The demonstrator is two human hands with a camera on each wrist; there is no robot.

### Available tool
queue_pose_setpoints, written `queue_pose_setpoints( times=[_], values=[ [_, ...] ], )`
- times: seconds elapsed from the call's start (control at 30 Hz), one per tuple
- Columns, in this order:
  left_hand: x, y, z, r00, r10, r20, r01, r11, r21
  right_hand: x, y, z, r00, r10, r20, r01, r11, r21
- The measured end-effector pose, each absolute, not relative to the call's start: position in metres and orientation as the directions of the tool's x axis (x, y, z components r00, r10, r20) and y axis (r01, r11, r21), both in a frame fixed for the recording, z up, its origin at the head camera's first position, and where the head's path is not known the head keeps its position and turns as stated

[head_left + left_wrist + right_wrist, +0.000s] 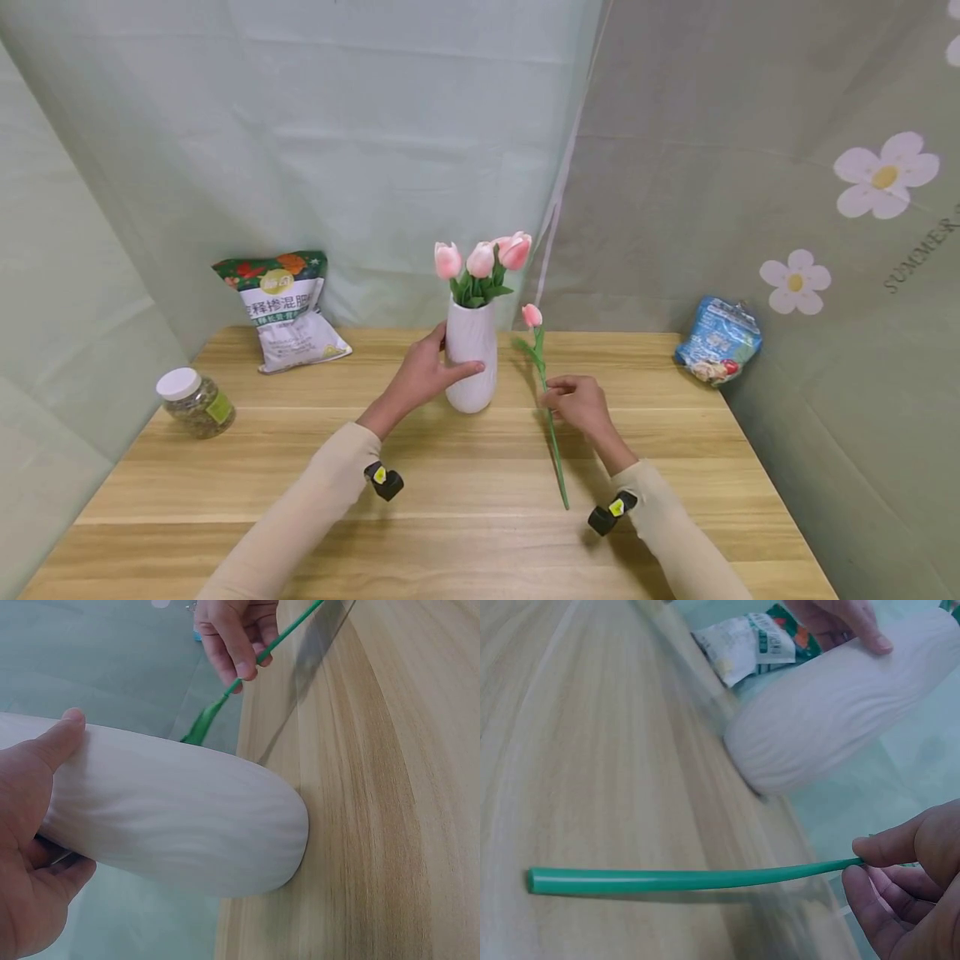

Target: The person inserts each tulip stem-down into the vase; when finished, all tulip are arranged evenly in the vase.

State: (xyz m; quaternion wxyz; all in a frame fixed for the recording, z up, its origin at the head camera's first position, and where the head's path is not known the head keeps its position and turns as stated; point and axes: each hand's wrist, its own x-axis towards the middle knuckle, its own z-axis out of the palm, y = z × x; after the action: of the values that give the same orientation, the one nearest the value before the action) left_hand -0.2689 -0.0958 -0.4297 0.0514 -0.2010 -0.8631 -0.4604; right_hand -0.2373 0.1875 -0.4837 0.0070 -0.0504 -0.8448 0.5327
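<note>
A white textured vase stands upright on the wooden table, holding several pink tulips with green leaves. My left hand grips the vase from its left side, thumb across the front; in the left wrist view the thumb lies along the vase wall. To the right of the vase, my right hand pinches a single pink tulip by its green stem. The right wrist view shows thumb and fingertips closed on that stem, whose cut end points toward the table's near side.
At the back left stands a white and green printed bag. A clear jar with a white lid is at the left edge. A blue packet sits at the back right. Cloth walls enclose the wooden table.
</note>
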Motion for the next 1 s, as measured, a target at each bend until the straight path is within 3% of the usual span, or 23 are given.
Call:
queue_pose_setpoints(
  times=[1.0],
  values=[
    [-0.27, -0.097, -0.431, -0.915, 0.303, 0.268, 0.39, 0.489, 0.78, -0.236, 0.196, -0.436, -0.987, 0.137, 0.084, -0.059, 0.181, -0.982]
  ],
)
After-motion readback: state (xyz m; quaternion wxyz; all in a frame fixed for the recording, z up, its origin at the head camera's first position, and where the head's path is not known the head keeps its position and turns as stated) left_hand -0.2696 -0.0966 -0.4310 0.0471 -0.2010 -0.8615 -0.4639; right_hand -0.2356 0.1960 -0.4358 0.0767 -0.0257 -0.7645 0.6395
